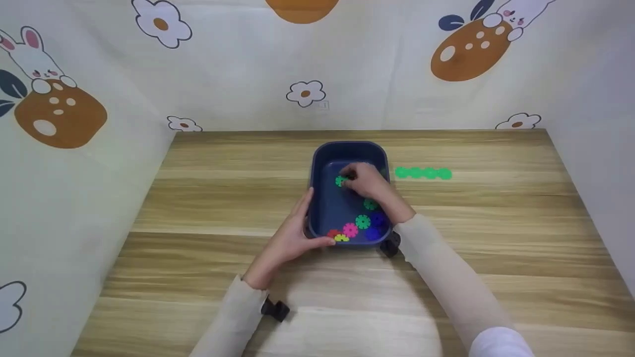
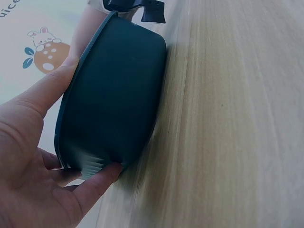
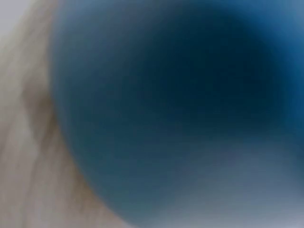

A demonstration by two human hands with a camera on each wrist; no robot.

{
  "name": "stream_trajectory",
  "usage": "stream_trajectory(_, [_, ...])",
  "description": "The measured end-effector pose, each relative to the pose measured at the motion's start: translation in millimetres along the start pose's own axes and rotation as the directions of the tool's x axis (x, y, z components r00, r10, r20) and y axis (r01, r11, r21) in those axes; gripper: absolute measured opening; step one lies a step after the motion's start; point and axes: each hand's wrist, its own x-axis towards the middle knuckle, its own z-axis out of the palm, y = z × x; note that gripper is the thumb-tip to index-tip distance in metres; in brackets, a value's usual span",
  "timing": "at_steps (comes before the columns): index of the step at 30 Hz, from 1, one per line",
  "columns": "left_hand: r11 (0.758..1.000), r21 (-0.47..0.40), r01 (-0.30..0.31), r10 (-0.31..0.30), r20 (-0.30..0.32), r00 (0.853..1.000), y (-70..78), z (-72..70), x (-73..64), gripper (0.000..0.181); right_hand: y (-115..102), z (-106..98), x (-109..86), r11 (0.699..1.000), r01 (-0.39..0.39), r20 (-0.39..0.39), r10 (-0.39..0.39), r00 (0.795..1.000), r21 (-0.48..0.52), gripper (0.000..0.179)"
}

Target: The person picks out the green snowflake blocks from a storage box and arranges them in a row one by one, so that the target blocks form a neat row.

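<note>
A dark blue plastic tub [image 1: 330,206] stands on the wooden table. My left hand [image 1: 291,237] grips its near left corner, the thumb along the near rim and the fingers against the left wall; the left wrist view shows the tub's outer wall [image 2: 114,90] between the spread digits. Inside the tub, my right hand [image 1: 367,181] pinches a green notched disc [image 1: 340,181], partly covered by the fingertips. More notched discs lie at the tub's near end: pink [image 1: 350,230], green [image 1: 362,221], blue [image 1: 373,233], yellow [image 1: 341,238] and red [image 1: 333,233].
Right of the tub, several green discs form a straight row [image 1: 423,173] on the table [image 1: 496,223]. A printed cloth [image 1: 238,89] hangs behind the table. Black wrist mounts [image 1: 276,310] stick out from both forearms. The right wrist view is a blurred close-up of the tub wall [image 3: 118,133].
</note>
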Motion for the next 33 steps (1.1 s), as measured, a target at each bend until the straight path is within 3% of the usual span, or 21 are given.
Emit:
stream_trajectory(11, [1.000, -0.001, 0.012, -0.012, -0.001, 1.000, -0.9, -0.1, -1.3, 0.116, -0.1, 6.7, 0.3, 0.996, 0.038, 0.123, -0.028, 0.992, -0.084, 0.037])
stream_trajectory(18, [1.000, 0.004, 0.013, -0.013, -0.005, 1.000, -1.7, 0.3, -0.6, 0.117, -0.6, 8.4, -1.1, 0.990, 0.037, 0.139, -0.019, 0.990, -0.133, 0.022])
stream_trajectory(33, [1.000, 0.016, 0.013, -0.013, -0.010, 1.000, -1.1, 0.5, 0.4, 0.117, 0.8, 5.3, -0.6, 0.998, 0.048, 0.118, -0.052, 0.992, 0.035, 0.005])
